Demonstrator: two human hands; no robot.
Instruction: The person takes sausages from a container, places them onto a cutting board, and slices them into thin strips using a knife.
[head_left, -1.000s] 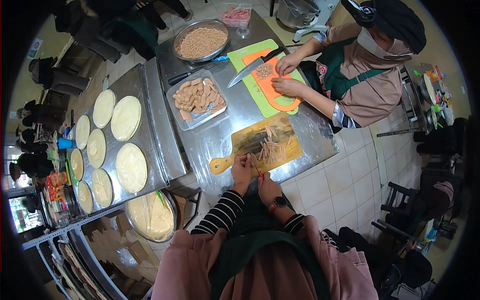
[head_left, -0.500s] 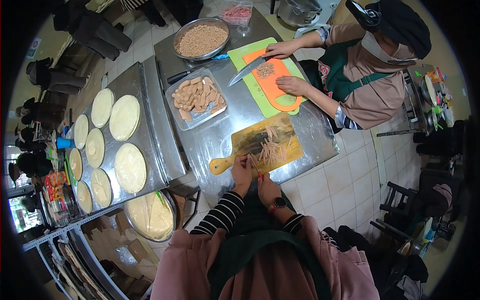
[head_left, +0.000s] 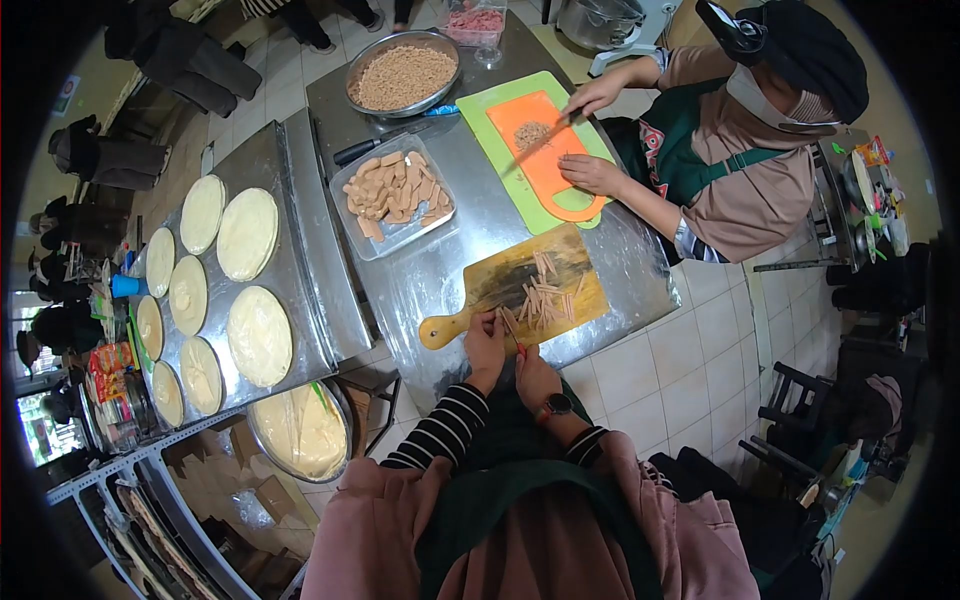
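Observation:
My right hand (head_left: 537,378) is closed around a small knife with a red handle (head_left: 520,350), its blade pointing away from me over the wooden cutting board (head_left: 480,285). Beside it, my left hand (head_left: 484,345) pinches a piece of sausage, mostly hidden by the fingers, near the board's handle. Thin sausage strips (head_left: 543,303) lie in a loose pile just past the knife. Farther off, a clear plastic tub (head_left: 370,247) contains thick sausage pieces (head_left: 393,190).
Across the steel table (head_left: 400,320), a co-worker's hand moves a large knife over an orange board (head_left: 545,170) on a green one (head_left: 490,100). A metal bowl (head_left: 450,92) of chopped bits stands at the back. Flat dough rounds (head_left: 260,335) lie on the left table.
The co-worker's large knife has swung back and up, its blade now blurred above the orange board. My own hands and the small knife have barely moved.

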